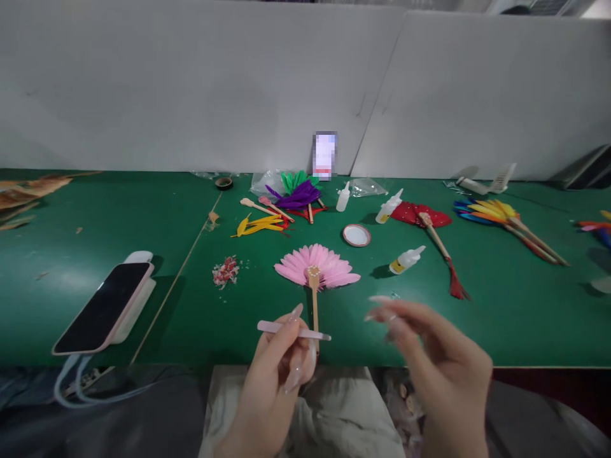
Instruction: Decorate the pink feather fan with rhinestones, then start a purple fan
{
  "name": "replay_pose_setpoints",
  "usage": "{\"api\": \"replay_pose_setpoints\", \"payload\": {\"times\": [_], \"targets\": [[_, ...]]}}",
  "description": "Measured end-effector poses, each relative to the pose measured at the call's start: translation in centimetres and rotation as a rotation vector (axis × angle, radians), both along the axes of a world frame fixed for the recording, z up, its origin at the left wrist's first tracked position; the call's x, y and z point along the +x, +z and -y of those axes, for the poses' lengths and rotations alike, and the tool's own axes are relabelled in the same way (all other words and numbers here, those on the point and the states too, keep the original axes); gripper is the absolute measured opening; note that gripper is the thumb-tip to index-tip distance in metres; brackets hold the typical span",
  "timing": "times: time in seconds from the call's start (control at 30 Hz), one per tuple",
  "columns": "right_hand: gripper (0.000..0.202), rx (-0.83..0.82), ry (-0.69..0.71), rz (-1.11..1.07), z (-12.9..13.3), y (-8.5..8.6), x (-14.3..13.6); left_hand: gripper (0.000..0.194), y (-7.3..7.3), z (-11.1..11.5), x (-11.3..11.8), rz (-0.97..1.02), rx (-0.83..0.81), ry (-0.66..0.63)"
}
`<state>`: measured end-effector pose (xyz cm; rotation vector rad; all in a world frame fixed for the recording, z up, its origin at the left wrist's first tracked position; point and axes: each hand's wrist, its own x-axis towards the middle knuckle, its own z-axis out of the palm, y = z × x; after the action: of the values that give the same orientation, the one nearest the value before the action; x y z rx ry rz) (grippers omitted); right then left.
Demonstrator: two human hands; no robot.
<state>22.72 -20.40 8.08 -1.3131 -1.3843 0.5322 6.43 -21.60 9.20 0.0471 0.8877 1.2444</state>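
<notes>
My left hand [281, 362] is closed around a pale pink pen-like stick [293, 330] with a dark tip pointing right. It is at the table's front edge, beside the wooden handle [314, 312] of a pink feather fan [317, 261]; whether it touches the handle I cannot tell. Small pale beads dot the top of that handle. My right hand [424, 350] is raised to the right of the fan, slightly blurred, its fingers bent and apart with nothing visible between them. Nearest to it on the table lies a small glue bottle [405, 261], tilted with its nozzle toward the right.
A white dish [356, 235] and more glue bottles [342, 198] stand behind the fan. Red [420, 216] and multicoloured feather fans [494, 213] lie to the right. Purple feathers [296, 194], yellow feathers [262, 224] and red-white bits [225, 272] lie left. A phone [105, 308] rests front left.
</notes>
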Motion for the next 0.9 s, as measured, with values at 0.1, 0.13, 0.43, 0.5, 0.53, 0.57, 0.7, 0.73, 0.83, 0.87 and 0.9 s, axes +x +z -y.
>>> {"api": "replay_pose_setpoints", "payload": {"times": [0.1,0.13,0.43,0.5,0.53,0.57,0.7,0.73,0.83,0.87,0.9], "targets": [[0.028,0.090,-0.498,-0.047,-2.1,-3.3,3.4,0.032,-0.4,0.0,-0.6,0.029,-0.002,0.008],[0.038,0.109,-0.572,-0.033,-2.9,-4.5,4.9,0.036,-0.6,-0.1,-0.8,0.050,-0.008,0.011],[0.088,-0.299,-0.165,0.046,-9.2,-11.5,11.1,0.035,-1.7,-0.3,-1.8,0.130,-0.051,0.056],[0.072,-0.305,-0.146,0.136,-10.0,-11.5,10.8,0.033,-1.8,-0.2,-1.7,0.105,-0.031,0.049],[0.065,-0.297,-0.147,0.166,-10.3,-11.5,10.7,0.031,-1.8,-0.2,-1.7,0.092,-0.019,0.046],[0.060,-0.291,-0.147,0.182,-10.6,-11.5,10.6,0.030,-1.8,-0.2,-1.8,0.080,-0.006,0.046],[0.053,-0.263,-0.120,0.178,-10.7,-11.0,10.3,0.028,-1.8,-0.6,-1.9,0.057,0.026,0.044],[0.052,-0.252,-0.108,0.174,-10.5,-10.5,10.1,0.030,-1.8,-0.8,-2.0,0.055,0.026,0.041],[0.048,-0.206,-0.049,0.152,-9.4,-7.8,8.9,0.032,-1.9,-1.3,-1.9,0.052,0.009,0.055],[0.045,-0.195,-0.002,0.145,-8.9,-6.5,8.3,0.032,-1.9,-1.4,-1.8,0.059,0.000,0.064],[0.041,-0.185,0.058,0.112,-8.3,-5.1,7.7,0.031,-2.0,-1.5,-1.6,0.072,-0.010,0.070]]}}
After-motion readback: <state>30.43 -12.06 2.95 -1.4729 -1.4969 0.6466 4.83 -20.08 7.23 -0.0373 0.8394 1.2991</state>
